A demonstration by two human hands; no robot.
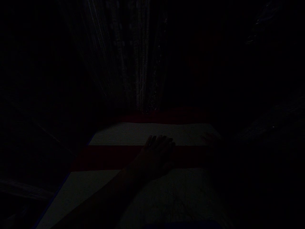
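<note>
The scene is very dark. My left hand (156, 155) reaches in from the lower left and lies flat, palm down, on a cloth with broad white and dark red bands (143, 133). Its fingers are stretched out, with the tips at the edge of the far white band and the palm across the dark red band (100, 157). Nothing shows in the hand. My right hand cannot be made out; only a faint dim shape (212, 138) shows at the cloth's right edge, too dark to name.
Behind the cloth hangs a faintly glinting curtain or sheet of fabric (128, 63). The cloth's left edge (59, 190) runs diagonally with a thin blue border. Everything to the left and right is in darkness.
</note>
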